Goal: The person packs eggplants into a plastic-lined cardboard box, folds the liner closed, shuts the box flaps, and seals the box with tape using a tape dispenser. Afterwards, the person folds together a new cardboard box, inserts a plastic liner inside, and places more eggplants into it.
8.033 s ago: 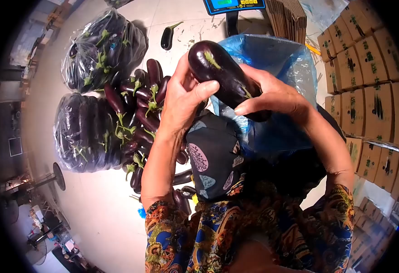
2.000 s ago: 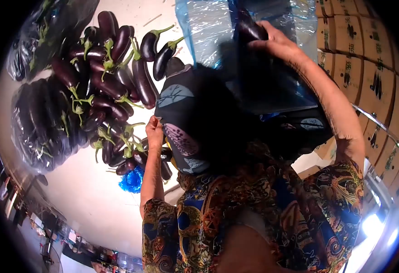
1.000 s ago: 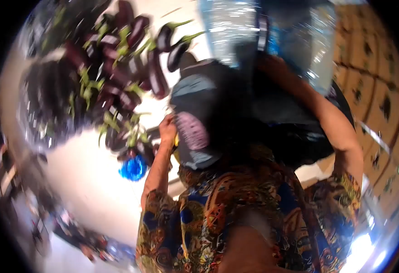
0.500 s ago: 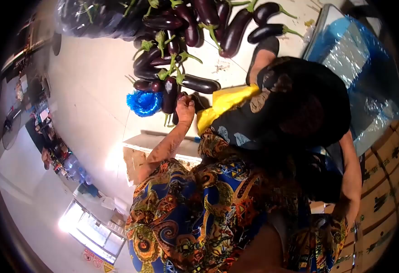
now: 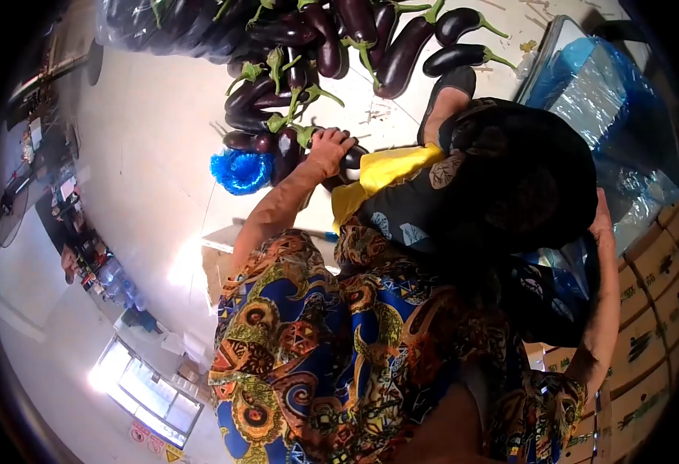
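My left hand (image 5: 330, 151) is wrapped over a dark purple eggplant (image 5: 353, 158), whose rounded end shows past my fingers. Beside it, another eggplant (image 5: 286, 155) lies partly under my wrist. Several more eggplants (image 5: 328, 54) with green stems are spread above on the pale floor. My right hand (image 5: 601, 215) is at the right, beside the dark cloth over my leg; its fingers are mostly hidden there, and I see nothing held in it.
A blue plastic net bundle (image 5: 242, 172) lies left of the eggplants. A clear bag of eggplants (image 5: 177, 35) is at the upper left. Yellow cloth (image 5: 390, 172) lies by my leg. Blue plastic sheeting (image 5: 587, 85) and stacked cartons (image 5: 645, 325) stand at the right.
My left hand has moved up and right, from low among the eggplants onto the one lying crosswise. My right hand has come up into view beside my leg.
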A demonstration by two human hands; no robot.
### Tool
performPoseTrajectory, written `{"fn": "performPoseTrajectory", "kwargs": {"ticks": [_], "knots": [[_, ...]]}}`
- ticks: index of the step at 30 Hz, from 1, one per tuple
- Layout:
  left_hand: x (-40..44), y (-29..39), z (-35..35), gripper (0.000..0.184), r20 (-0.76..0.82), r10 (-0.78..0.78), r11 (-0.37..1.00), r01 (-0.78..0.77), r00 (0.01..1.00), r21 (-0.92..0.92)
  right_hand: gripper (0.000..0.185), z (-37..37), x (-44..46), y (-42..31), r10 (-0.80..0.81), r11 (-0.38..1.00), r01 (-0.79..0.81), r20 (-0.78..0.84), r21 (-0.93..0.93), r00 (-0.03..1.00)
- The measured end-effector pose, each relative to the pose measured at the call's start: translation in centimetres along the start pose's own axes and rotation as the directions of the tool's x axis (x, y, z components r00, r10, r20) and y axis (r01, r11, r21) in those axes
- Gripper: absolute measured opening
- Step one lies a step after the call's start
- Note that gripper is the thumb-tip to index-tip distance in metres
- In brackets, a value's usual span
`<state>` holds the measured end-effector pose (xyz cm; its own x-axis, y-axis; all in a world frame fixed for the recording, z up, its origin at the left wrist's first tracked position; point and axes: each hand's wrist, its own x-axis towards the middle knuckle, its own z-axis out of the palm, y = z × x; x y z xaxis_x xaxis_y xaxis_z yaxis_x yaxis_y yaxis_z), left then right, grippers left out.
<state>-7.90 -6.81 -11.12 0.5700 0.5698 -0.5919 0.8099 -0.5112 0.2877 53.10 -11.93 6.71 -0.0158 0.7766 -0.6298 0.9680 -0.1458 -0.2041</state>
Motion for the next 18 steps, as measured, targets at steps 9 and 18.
{"fn": "performPoseTrajectory", "kwargs": {"ticks": [9, 18], "knots": [[4.2, -0.7, -11.7, 0.056, 0.027, -0.311, 0.070, 0.052, 0.950, -0.996, 0.035, -5.8, -0.9, -3.7, 0.076, 0.941, 0.028, -0.289, 0.339, 0.954], [9.0, 11.0, -31.8, 0.050, -0.175, -0.024, -0.429, -0.168, 0.984, -0.888, 0.075, -7.2, -4.5, 5.9, 0.339, 0.896, -0.422, -0.828, 0.139, 0.447]]}}
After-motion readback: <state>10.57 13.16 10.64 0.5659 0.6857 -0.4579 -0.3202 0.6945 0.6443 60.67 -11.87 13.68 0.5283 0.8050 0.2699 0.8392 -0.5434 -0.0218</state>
